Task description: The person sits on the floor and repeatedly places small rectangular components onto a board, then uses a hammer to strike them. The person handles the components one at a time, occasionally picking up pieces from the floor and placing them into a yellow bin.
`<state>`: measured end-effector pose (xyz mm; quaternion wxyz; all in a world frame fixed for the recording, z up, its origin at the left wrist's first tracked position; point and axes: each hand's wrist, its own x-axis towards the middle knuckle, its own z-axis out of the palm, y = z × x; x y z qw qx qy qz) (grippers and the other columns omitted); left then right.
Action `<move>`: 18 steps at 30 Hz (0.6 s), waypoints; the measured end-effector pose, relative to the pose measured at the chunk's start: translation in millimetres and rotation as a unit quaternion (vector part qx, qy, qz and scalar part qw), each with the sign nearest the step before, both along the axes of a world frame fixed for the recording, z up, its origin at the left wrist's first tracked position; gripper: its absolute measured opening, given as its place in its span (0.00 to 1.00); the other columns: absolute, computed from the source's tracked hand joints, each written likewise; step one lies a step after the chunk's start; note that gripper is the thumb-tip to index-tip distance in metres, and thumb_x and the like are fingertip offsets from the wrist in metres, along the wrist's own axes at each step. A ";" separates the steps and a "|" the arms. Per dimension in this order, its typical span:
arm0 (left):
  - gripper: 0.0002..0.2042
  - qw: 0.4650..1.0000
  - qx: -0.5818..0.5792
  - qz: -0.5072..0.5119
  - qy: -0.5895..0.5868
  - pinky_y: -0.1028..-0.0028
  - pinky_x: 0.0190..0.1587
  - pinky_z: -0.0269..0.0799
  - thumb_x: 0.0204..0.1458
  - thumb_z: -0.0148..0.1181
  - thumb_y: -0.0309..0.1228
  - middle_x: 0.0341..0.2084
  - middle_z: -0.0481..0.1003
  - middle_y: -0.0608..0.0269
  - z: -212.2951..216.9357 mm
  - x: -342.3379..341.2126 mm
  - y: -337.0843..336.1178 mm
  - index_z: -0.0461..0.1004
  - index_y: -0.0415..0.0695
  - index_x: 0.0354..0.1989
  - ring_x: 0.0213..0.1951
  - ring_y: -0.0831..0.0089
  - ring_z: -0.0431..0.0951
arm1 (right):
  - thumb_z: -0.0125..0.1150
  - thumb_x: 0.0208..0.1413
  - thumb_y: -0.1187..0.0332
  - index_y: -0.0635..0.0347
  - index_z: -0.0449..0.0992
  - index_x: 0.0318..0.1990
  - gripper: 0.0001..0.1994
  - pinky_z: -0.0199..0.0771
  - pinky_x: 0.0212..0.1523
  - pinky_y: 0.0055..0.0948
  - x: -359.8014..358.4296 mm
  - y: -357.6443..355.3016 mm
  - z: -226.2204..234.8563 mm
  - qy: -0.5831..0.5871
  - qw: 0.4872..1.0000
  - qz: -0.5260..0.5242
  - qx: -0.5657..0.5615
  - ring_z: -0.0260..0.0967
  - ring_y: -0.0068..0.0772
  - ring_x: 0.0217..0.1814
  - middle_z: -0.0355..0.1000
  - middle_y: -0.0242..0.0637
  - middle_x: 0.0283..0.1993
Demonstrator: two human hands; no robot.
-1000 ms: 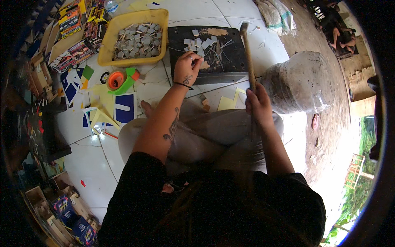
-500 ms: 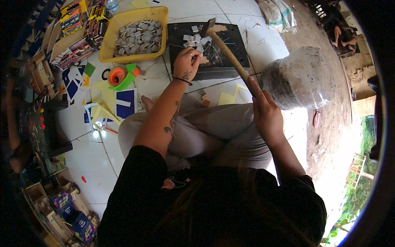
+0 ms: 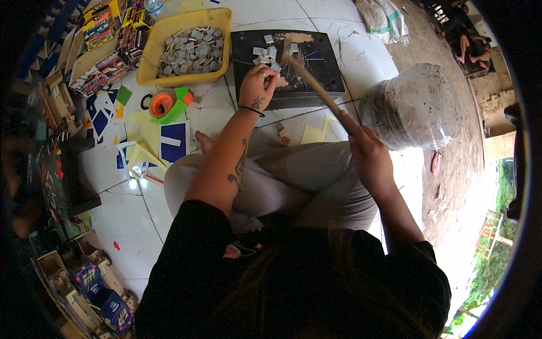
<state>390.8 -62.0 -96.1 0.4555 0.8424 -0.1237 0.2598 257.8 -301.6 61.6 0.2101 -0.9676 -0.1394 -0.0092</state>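
My right hand (image 3: pixel 371 157) is wrapped round the wooden handle of a hammer (image 3: pixel 319 90), whose blurred head hangs over a black block (image 3: pixel 323 66). Close to that head, my left hand (image 3: pixel 258 86) rests at the block's near left part, its fingertips pinched together. Whatever they pinch is hidden by the fingers. Just beyond the fingertips lie several small grey-topped square pieces (image 3: pixel 263 52). Thin nails or pins (image 3: pixel 307 63) are scattered on the block's right half, beside torn tan patches.
Left of the block stands a yellow tub (image 3: pixel 145 66) full of similar squares (image 3: pixel 192 51). Orange and green tape rolls (image 3: pixel 164 106) and paper scraps (image 3: pixel 172 141) lie nearer. A large clear plastic container (image 3: pixel 409 107) stands right; wooden toy trucks (image 3: pixel 101 288) line the left.
The hammer head has come down and nearer, toward my left fingertips. My right hand has shifted slightly right and closer to me; my left hand stays almost in place.
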 end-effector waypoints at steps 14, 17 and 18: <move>0.07 0.997 0.062 0.026 0.030 0.68 0.30 0.70 0.50 0.58 0.30 0.23 0.74 0.56 16.2 -3.7 -1.3 0.75 0.39 0.30 0.28 0.63 0.74 | 0.43 0.60 0.74 0.54 0.55 0.63 0.23 0.71 0.46 0.38 -0.6 2.7 -4.5 0.107 0.993 -0.010 0.052 0.69 0.50 0.50 0.67 0.53 0.50; 0.07 0.993 0.111 0.040 -0.021 0.65 0.34 0.70 0.51 0.56 0.30 0.25 0.74 0.54 12.3 -6.4 -3.9 0.74 0.38 0.30 0.30 0.58 0.74 | 0.46 0.57 0.75 0.47 0.52 0.64 0.27 0.72 0.35 0.44 -0.1 5.2 -9.6 0.043 0.997 0.018 0.063 0.70 0.54 0.36 0.66 0.51 0.46; 0.07 0.992 0.117 0.042 -0.033 0.64 0.35 0.70 0.51 0.56 0.30 0.25 0.74 0.53 10.2 -7.8 -5.7 0.74 0.38 0.31 0.31 0.57 0.73 | 0.46 0.57 0.75 0.46 0.52 0.64 0.27 0.72 0.35 0.44 -0.7 4.9 -9.5 0.023 0.997 0.031 0.064 0.70 0.53 0.36 0.66 0.50 0.45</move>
